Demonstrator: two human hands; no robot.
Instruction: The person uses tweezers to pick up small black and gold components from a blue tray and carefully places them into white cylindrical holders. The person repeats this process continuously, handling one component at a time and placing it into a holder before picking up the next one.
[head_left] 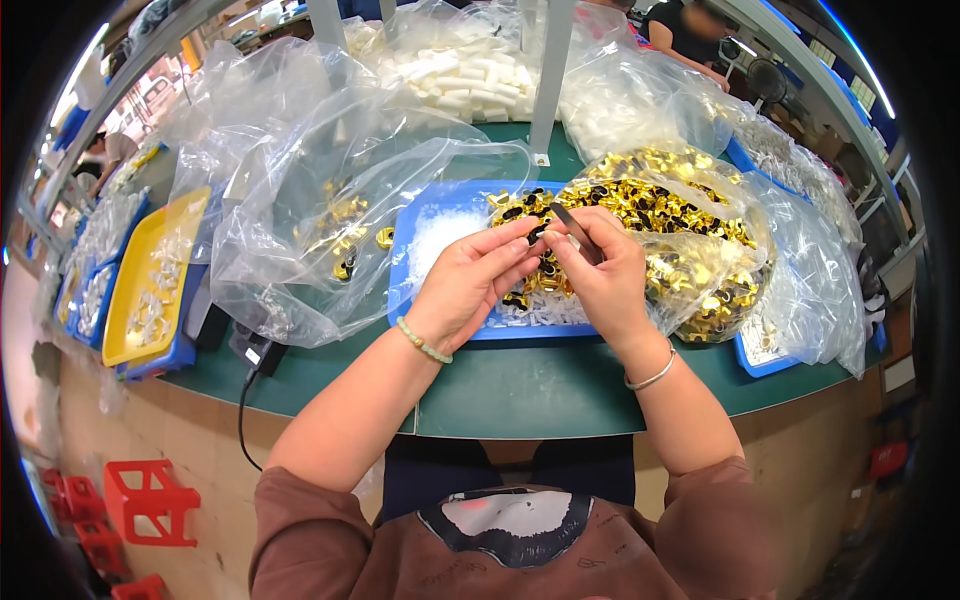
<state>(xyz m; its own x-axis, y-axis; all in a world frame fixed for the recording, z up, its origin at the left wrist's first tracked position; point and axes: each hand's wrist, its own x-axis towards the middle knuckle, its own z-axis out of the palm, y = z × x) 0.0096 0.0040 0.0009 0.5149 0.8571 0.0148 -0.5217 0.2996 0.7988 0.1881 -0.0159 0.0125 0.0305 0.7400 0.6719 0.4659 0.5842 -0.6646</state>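
Note:
Both hands meet over a blue tray (408,245) at the middle of the table. My left hand (468,280) pinches a small black-and-gold part (537,233) between its fingertips. In my right hand (608,275) is a dark, slim tool (578,232) that looks like tweezers, its body lying along the fingers. The right fingertips come close to the small part; whether they touch it I cannot tell. Beneath the hands, the tray carries white translucent bits (440,235) on the left, loose gold-and-black parts (512,212) at the back, and small clear pieces (545,310) at the front.
A clear bag of gold parts (705,240) bulges at the tray's right. An open plastic bag (290,230) spreads left of it. A yellow tray (125,320) stands far left; white cylinders (470,85) are heaped behind. A metal post (550,90) rises at the back. Another person (685,35) sits far right.

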